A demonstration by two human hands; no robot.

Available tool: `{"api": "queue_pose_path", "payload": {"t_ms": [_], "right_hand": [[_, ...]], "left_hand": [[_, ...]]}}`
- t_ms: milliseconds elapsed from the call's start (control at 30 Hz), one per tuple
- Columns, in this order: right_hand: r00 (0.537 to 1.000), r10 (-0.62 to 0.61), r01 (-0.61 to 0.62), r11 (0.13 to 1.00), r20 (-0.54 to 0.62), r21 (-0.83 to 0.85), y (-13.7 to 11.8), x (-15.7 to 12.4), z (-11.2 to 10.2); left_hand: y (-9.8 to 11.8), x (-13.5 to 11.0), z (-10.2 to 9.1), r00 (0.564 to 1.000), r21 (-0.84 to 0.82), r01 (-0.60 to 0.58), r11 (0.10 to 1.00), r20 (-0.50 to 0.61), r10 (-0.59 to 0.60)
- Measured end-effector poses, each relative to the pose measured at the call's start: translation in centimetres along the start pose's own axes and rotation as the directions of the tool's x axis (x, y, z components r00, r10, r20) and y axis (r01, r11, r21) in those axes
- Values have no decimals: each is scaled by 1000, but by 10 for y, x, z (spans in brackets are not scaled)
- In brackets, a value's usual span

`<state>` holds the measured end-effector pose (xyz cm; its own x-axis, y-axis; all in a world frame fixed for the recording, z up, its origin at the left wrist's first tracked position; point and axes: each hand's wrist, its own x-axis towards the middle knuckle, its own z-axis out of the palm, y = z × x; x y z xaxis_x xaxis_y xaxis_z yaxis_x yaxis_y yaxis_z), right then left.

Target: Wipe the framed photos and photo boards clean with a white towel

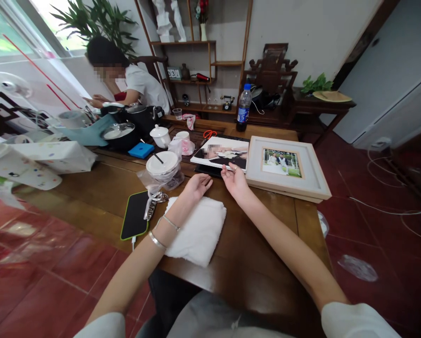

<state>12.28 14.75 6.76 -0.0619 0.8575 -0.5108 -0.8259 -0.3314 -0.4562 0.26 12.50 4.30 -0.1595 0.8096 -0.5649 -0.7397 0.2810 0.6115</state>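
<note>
My left hand (197, 186) hovers just beyond the white towel (199, 230), its fingers stretched out and holding nothing. My right hand (236, 180) is palm up, fingers loosely spread, with the tips at the front edge of a white-edged photo panel (227, 152); whether they touch it is hard to tell. The panel lies on something dark. Beside it on the right rests a pale wooden picture frame (319, 173) with a small couple photo in it, stacked on another frame. The folded towel lies partly under my left forearm.
Left of the towel are a charging phone (134, 216), metal clippers (150, 206) and a lidded cup in plastic (163, 164). Farther back stand a bottle (244, 108), red scissors handles (209, 134), a white lidded teacup (160, 136) and pots (118, 134). A person sits at the far left.
</note>
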Motion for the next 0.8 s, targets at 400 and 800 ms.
{"api": "queue_pose_path", "payload": {"t_ms": [400, 800], "right_hand": [[998, 24, -25, 1000, 65, 17, 0, 5, 2], [996, 46, -49, 998, 79, 32, -14, -4, 26]], "left_hand": [[-17, 23, 31, 998, -73, -64, 995, -23, 62], [-14, 34, 29, 992, -45, -52, 998, 112, 57]]}}
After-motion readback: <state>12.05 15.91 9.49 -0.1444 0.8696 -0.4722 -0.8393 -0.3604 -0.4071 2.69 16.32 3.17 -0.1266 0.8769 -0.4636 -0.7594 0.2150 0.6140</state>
